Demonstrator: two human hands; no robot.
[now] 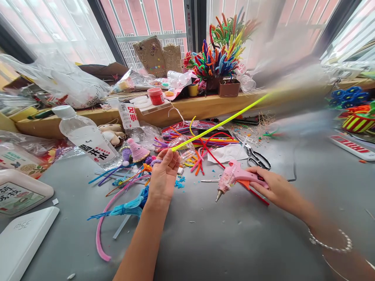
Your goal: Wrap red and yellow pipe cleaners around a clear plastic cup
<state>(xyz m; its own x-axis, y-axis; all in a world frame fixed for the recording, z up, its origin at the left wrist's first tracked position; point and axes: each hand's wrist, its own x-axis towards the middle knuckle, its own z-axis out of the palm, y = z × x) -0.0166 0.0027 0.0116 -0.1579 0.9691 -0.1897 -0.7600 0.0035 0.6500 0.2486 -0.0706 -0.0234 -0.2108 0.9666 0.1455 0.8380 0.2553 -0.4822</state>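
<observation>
My left hand (165, 175) is closed in a pinch on one end of a long neon-yellow pipe cleaner (222, 124), which slants up to the right, its far end blurred. My right hand (275, 187) is wrapped around the handle of a pink hot glue gun (231, 175). The metal nozzle points down and left, just above the table. Blue pipe cleaner flowers (129, 208) lie beside my left wrist. Under the glue gun runs a red pipe cleaner (259, 196). Black-handled scissors (258, 156) rest just beyond my right hand.
A tilted water bottle (88, 138) and a white box-like device (27, 242) are at left. Loose pipe cleaners (211, 137) and a pink curved strip (100, 234) lie on the grey table (199, 246). Along the wooden ledge (193, 106) stands a colourful pipe cleaner bouquet (216, 62).
</observation>
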